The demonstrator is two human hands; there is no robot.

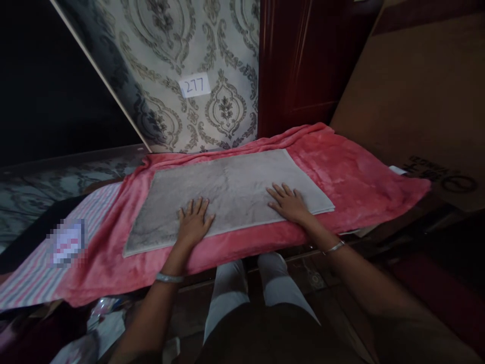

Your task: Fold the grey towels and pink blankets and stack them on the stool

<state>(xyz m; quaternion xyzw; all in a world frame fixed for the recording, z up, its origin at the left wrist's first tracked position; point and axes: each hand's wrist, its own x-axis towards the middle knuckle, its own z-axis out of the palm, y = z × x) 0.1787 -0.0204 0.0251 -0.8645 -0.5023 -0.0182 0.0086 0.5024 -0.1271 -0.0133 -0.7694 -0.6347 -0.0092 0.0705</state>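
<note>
A folded grey cloth (235, 187), perhaps a towel, lies spread flat on a pink plush blanket (364, 177). My left hand (193, 220) rests palm down near the cloth's front edge, left of its middle, fingers spread. Farther right, my right hand (290, 202) also lies flat on the cloth with its fingers apart, close to the front right corner. Neither hand grips anything. Layered edges show at that right corner of the cloth.
Striped fabric (91, 207) extends from under the blanket at the left. Behind stand a patterned wall (227, 60) with a paper label (194, 85) and a dark red panel (295, 65). A large cardboard box (424, 91) is at the right. Plastic-wrapped items (104, 313) lie below left.
</note>
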